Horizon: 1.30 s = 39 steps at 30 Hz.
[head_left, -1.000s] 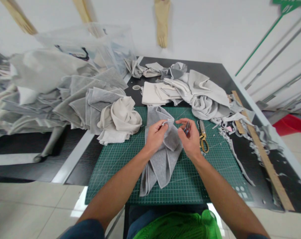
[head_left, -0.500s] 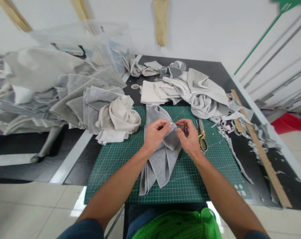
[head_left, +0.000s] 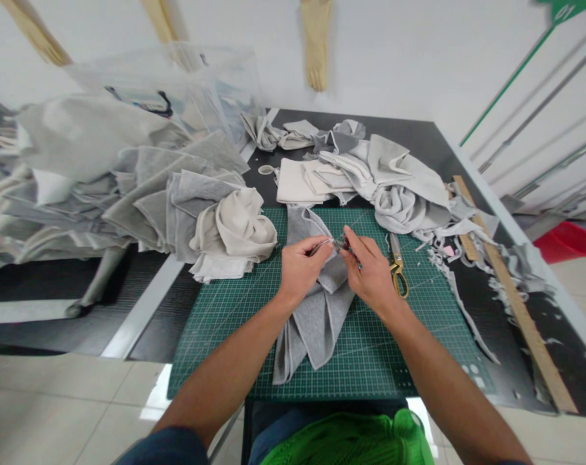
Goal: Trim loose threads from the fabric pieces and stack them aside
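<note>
White wall (head_left: 394,58) at the back, yellow rubber gloves (head_left: 316,48) hanging on it. Clear plastic bin (head_left: 234,84) stands at the left rear, behind a heaped pile of gray cloths (head_left: 142,187). Black desk (head_left: 411,132); green cutting mat (head_left: 225,329) laid on it, in front of the wearer.

Gray fabric piece (head_left: 314,323) lies lengthwise over the middle of the mat, folded and creased, its upper part raised at the hands. Left hand (head_left: 300,268): fingers closed, thumb and forefinger pinching the fabric edge. Right hand (head_left: 370,271): fingers closed around a small metal tool (head_left: 340,244), tip at the same edge; too small and blurred to name the type. Fingertips of the two hands near each other.

Gold-handled scissors (head_left: 399,274) on the mat, just right of the right hand. Crumpled beige cloth (head_left: 241,223) overlaps the mat's upper left corner. Folded white cloths (head_left: 293,181) beyond the far edge; tape roll (head_left: 266,170) just left of them. Wooden ruler (head_left: 515,297) slants along the right side, fabric scraps (head_left: 520,261) around it. Red tub (head_left: 568,242) off past the desk, right.
</note>
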### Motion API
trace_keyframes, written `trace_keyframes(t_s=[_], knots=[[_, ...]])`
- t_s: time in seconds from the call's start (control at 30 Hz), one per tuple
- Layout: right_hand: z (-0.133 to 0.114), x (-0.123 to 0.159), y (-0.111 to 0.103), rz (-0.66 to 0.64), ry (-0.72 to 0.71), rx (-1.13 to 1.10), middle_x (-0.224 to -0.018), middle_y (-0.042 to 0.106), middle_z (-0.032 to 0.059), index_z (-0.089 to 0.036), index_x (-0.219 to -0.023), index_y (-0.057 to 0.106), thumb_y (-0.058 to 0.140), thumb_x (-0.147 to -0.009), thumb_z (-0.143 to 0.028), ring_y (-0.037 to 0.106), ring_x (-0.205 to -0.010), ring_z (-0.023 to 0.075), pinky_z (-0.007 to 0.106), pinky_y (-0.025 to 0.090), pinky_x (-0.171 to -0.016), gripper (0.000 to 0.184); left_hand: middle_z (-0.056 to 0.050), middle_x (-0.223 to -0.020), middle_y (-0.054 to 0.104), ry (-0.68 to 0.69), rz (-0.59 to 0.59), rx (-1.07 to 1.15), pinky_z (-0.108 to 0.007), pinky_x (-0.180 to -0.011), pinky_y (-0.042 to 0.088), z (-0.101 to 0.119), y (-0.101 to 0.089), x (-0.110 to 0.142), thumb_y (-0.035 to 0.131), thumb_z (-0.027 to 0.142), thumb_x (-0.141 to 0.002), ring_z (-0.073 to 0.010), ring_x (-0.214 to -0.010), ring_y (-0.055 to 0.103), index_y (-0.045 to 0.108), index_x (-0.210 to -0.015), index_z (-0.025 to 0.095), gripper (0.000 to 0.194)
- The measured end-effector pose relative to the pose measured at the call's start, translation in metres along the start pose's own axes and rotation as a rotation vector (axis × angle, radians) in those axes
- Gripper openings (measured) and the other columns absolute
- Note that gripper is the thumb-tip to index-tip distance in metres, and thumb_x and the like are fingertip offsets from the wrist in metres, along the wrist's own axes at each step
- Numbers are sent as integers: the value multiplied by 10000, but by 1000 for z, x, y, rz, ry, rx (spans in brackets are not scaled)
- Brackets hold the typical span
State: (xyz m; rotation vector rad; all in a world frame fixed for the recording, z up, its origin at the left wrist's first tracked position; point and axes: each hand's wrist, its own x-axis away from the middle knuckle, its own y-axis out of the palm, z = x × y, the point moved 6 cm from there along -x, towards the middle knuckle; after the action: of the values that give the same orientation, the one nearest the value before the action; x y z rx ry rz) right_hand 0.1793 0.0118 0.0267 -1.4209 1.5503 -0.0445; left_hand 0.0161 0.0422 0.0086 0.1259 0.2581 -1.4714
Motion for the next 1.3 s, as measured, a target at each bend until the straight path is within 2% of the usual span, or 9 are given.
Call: trace_keyframes(t_s=[0.13,0.33,0.73,1.3], knots=[[1,3,5,13,6,38,-1145,728,125,-203,-1479,546,539,-1029,-304,672,-990,251,425,596,-901,462,-22,-794,786,-17,2,3,-225,-625,512,0,0,-1,751,325,-842,-131,-662,662,848,-955,185,204],[-3,3,4,53,-2,19,-1189,748,115,-213,-1356,632,571,-1016,-292,694,-1030,252,420,594,-928,354,-19,-840,813,7,-10,-56,-240,-704,572,7,3,1,719,245,-837,-156,-742,728,854,-945,204,178],[-7,3,1,89,7,13,-1147,776,102,-224,-1299,680,577,-1017,-281,716,-1025,243,407,598,-928,305,12,-893,820,54,-23,-131,-227,-733,568,8,6,4,674,182,-845,-159,-800,752,855,-940,225,208],[-4,3,1,80,76,-101,-1075,788,92,-218,-1212,726,596,-1002,-260,723,-964,231,383,592,-887,251,8,-801,797,59,-35,-153,-217,-672,540,8,7,5,694,181,-846,-136,-708,706,858,-925,221,186]])
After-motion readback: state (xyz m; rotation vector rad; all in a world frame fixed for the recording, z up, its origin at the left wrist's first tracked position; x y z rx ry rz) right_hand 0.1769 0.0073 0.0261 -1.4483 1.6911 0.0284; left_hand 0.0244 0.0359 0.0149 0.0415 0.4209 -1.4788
